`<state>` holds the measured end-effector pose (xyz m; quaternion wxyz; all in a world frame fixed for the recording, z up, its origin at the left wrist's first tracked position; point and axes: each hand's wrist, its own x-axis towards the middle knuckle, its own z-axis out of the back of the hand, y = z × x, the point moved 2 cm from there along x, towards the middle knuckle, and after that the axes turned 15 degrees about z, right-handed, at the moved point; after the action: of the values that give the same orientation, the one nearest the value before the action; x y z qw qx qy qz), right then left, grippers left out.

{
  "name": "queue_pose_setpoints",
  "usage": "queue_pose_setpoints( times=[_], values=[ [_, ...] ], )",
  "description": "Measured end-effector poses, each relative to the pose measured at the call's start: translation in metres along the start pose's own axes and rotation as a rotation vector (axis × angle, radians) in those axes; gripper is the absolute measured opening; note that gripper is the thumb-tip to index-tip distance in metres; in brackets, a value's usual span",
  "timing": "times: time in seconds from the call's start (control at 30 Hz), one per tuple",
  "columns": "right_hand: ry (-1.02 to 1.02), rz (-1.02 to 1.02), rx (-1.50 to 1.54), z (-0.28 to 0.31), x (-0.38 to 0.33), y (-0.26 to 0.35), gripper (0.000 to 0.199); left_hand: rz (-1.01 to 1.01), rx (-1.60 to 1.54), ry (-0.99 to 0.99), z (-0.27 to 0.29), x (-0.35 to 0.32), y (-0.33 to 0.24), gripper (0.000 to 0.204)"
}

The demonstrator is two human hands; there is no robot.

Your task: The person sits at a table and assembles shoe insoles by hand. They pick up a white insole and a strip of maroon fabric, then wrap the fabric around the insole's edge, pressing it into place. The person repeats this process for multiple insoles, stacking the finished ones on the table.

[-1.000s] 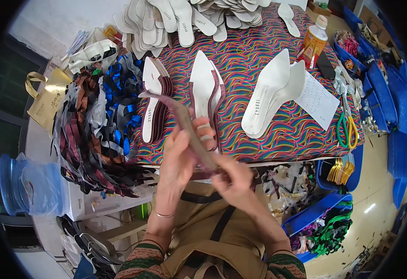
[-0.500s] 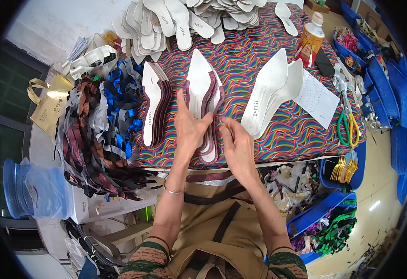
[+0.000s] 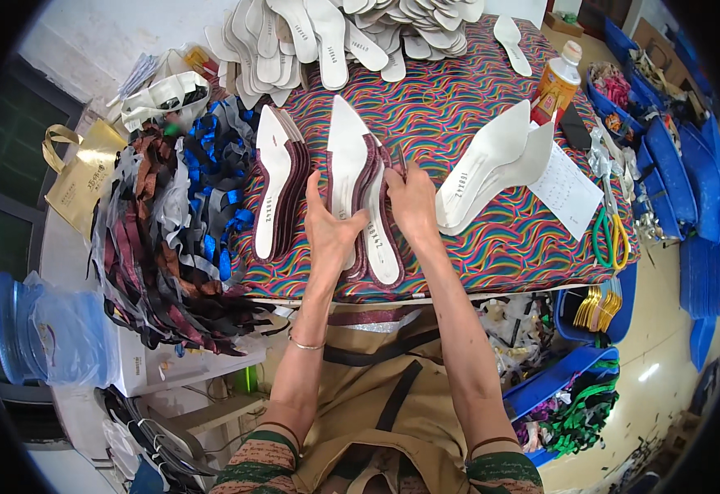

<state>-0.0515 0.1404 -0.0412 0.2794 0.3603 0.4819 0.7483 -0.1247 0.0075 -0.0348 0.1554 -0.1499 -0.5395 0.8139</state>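
Insoles [image 3: 385,259], left hand [image 3: 331,235] at their 8 o'clock, fingers spread, right hand [image 3: 412,206] at 3, fingers curled, grip unclear

Multicoloured wavy-patterned tabletop [image 3: 442,111] — white insoles [image 3: 347,136] in stacks and a heap, bottle [image 3: 559,81], paper sheet [image 3: 572,196], scissors [image 3: 610,202].

The left hand [image 3: 332,235] reaches forward, thumb [image 3: 358,221] and forefinger [image 3: 314,193] spread; just beside it, the right hand [image 3: 413,202] has curled fingers [image 3: 394,183], with bare forearms [image 3: 454,317] behind both.
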Motion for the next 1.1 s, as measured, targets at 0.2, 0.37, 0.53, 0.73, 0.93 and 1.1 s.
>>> queue_pose_setpoints(
  times=[0.2,0.37,0.53,0.73,0.93,1.1],
  values=[
    [0.051,0.07,-0.116,0.001,0.0,0.002,0.021,0.039,-0.056,0.027,0.005,0.001,0.0,0.092],
    [0.032,-0.015,0.243,0.002,-0.004,-0.001,0.018,0.031,-0.113,0.043,0.005,0.002,0.002,0.093],
    [0.132,-0.135,0.524,0.009,-0.009,0.002,0.008,0.097,-0.181,0.084,0.007,-0.002,-0.002,0.095],
    [-0.037,0.037,0.092,-0.005,-0.011,-0.008,0.013,0.089,-0.115,0.078,0.005,-0.003,-0.005,0.094],
    [-0.015,-0.041,0.118,-0.007,-0.008,-0.003,0.022,0.06,-0.143,0.068,0.007,-0.003,-0.003,0.094],
    [0.064,-0.103,0.319,0.001,-0.009,-0.004,0.02,0.089,-0.17,0.134,0.009,-0.002,-0.005,0.094]
  ],
)
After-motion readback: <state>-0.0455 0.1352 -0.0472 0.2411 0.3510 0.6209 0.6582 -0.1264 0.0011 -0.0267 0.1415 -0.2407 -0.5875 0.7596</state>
